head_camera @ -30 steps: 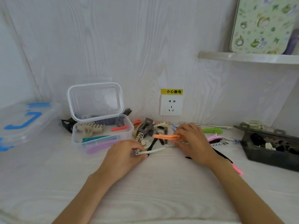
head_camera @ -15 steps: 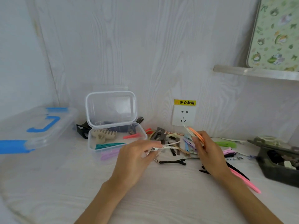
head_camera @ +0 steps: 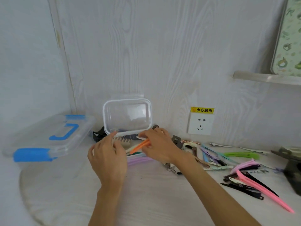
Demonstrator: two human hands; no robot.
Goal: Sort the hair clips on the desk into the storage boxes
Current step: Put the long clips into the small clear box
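Head view. The counter (head_camera: pixel 146 193) is bare in the near foreground, between the forearms and out to its rounded left edge; that is the open room. At the back left, a shut clear bin with blue latches (head_camera: pixel 48 139) lies near the wall. Just right of it stands the small clear storage box (head_camera: pixel 128 131), its lid propped upright against the wall, with a black object behind it.

Both hands are over this box. The right hand (head_camera: pixel 158 146) grips an orange hair clip (head_camera: pixel 140 146), long and slim and tilted down to the left, together with a pale clip whose tip shows above it. The left hand (head_camera: pixel 108 158) is loosely open, fingers spread, gripping nothing visible, and covers the box's front left corner. Inside the box, a beige claw clip (head_camera: pixel 122 141) and lilac clips (head_camera: pixel 138 160) show.

Right of the hands, loose clips (head_camera: pixel 211 159) crowd the counter below the wall socket (head_camera: pixel 200 123): a green one (head_camera: pixel 241 155), a long pink one (head_camera: pixel 263 194) and black ones. A dark container (head_camera: pixel 293 167) sits at the right edge.
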